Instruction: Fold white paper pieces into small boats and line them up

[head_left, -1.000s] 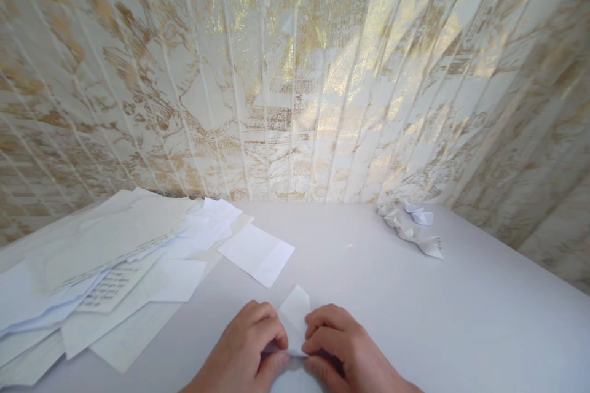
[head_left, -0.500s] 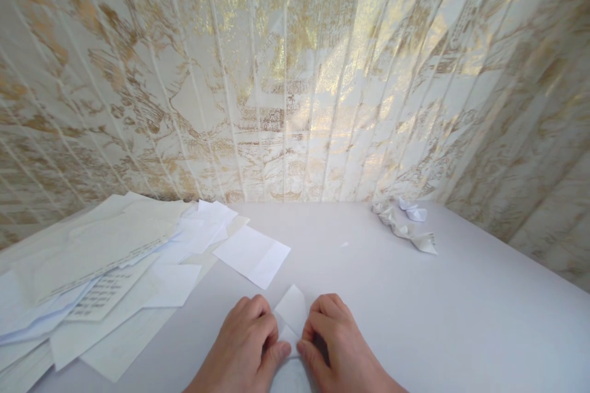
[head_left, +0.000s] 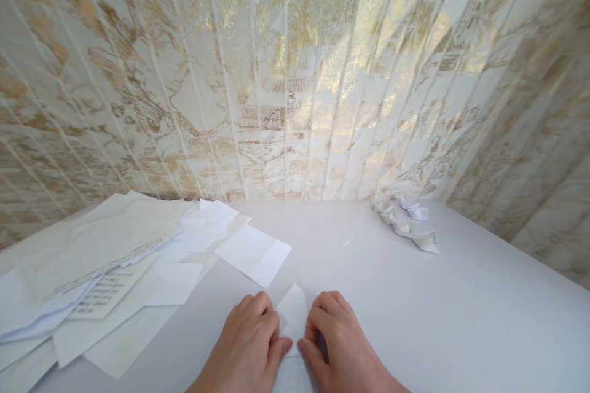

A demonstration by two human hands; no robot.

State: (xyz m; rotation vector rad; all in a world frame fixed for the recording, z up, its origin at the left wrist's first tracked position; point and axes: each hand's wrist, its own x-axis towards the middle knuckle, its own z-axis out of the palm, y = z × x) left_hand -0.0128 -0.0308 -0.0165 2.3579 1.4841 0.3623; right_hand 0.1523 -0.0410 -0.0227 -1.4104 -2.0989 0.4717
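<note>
A small white sheet of paper (head_left: 294,307), partly folded to a point at its far end, lies near the table's front edge between my hands. My left hand (head_left: 251,341) pinches its left side, fingers curled and thumb lying on the paper. On the right side, my right hand (head_left: 338,338) grips the paper in the same way, thumb near the other thumb. A crease runs across the paper close to both thumb tips. The curled fingers hide both side edges of the paper.
A spread pile of paper sheets (head_left: 124,230), some printed, covers the table's left side. One loose white sheet (head_left: 253,255) lies beside it. Folded paper pieces (head_left: 403,227) stand at the back right. A tiny paper scrap (head_left: 346,244) lies mid-table. Patterned wallpaper (head_left: 286,73) rises behind.
Both hands stay on the folded paper with almost no movement. The pile and the folded pieces are where they were.
</note>
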